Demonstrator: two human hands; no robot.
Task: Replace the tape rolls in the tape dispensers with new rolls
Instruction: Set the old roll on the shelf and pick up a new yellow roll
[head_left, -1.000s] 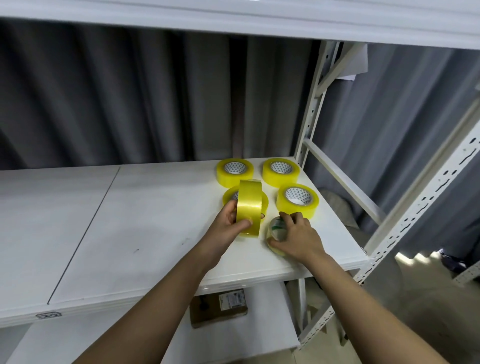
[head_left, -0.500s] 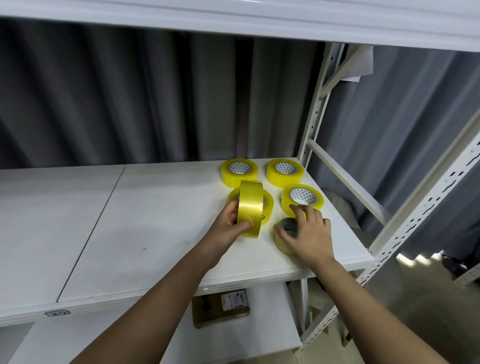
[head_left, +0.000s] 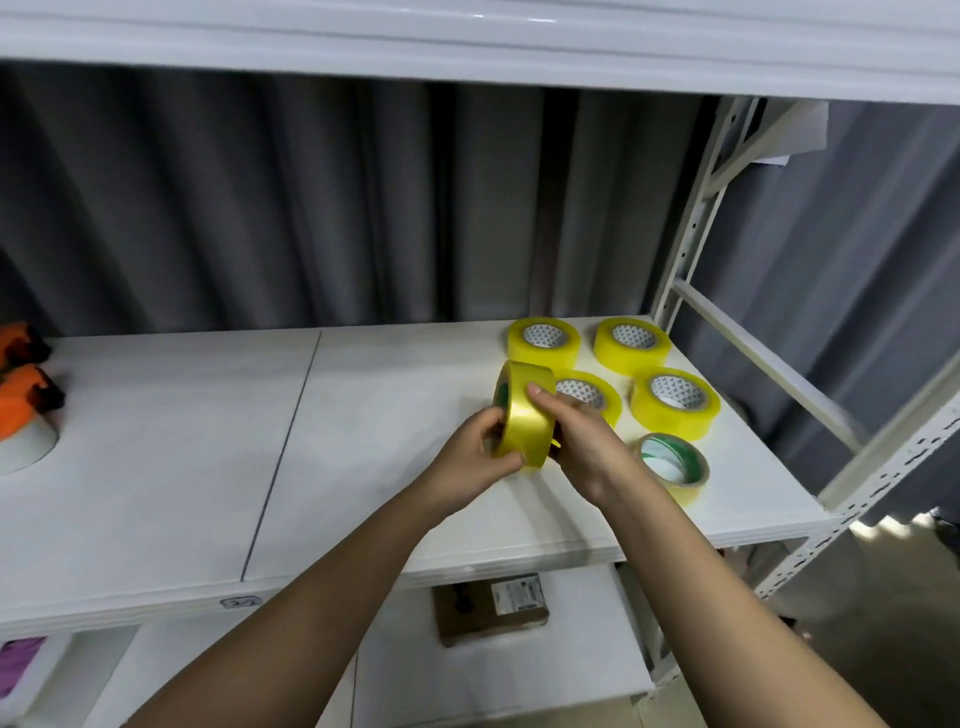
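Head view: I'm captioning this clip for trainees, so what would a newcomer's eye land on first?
Probably the yellow tape roll held on edge at centre, gripped by the left hand and the right hand. Behind it, four more yellow rolls lie flat on the white shelf. At the far left edge sit orange dispensers.

Even, soft light falls from above, bright on the white shelf (head_left: 156, 467) and paler still on the top beam (head_left: 467, 41), where a small glare streak shows. The curtain (head_left: 260, 208) behind stays dim and grey. Shadows are faint. Wide-angle bending bows the beam and leans the upright (head_left: 691, 218). The edges are soft, the hands slightly smeared.
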